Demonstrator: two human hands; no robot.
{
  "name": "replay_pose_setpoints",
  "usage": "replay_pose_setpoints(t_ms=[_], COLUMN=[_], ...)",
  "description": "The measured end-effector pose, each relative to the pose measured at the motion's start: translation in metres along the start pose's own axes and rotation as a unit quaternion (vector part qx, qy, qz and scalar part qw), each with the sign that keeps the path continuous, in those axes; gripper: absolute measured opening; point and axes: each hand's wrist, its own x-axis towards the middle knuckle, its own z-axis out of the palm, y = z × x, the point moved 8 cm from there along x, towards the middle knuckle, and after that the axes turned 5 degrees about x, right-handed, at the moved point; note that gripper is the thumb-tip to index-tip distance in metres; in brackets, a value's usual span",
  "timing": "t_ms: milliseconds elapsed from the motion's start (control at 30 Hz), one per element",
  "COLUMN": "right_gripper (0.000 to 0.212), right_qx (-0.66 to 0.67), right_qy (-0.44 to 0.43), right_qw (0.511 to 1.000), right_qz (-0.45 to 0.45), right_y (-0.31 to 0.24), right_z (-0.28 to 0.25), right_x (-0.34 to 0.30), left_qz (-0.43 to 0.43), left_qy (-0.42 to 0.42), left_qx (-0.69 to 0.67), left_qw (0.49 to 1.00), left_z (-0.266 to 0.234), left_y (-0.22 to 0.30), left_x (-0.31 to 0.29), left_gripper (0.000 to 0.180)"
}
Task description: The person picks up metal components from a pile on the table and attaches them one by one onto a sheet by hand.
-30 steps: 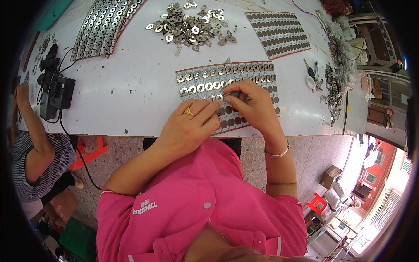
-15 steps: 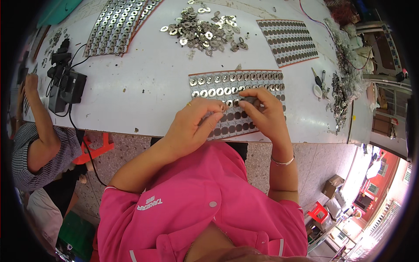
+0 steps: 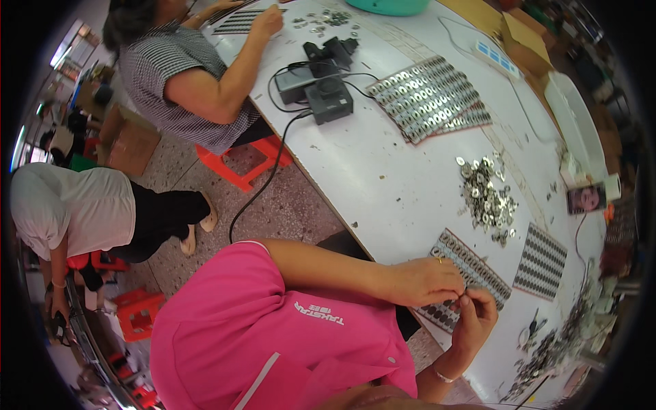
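My left hand, with a ring on one finger, is closed in a pinch above a grid-patterned panel set with rows of small metal pieces. Its fingertips meet those of my right hand, also pinched. Whatever sits between the fingers is too small and hidden to make out. Shiny pieces fill some rows of the panel, and dark round spots show in the rows nearer me. Beyond it lies a loose heap of small flat metal pieces. Another panel with dark round spots rests to the right.
Stacked filled panels lie farther back, near black power adapters whose cable hangs over the table edge. Scissors and scattered metal bits are at right. A co-worker sits at the far left side; another person stands behind.
The view has swung left, bringing in the co-workers and more of the table. My hands have come together, fingertips touching, where before they were apart over the panel.
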Motion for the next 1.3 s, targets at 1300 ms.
replay_pose_setpoints(t_ms=[1300], right_gripper=[0.014], right_qx=[-0.33], right_qy=[0.064], right_qw=[0.94], right_qz=[0.057], right_y=[-0.004], right_z=[-0.021], right_x=[0.008], left_qz=[0.09], left_qy=[-0.169], left_qx=[0.342], left_qw=[0.92], left_z=[0.028], left_y=[0.018], left_x=[-0.018], left_gripper=[0.054])
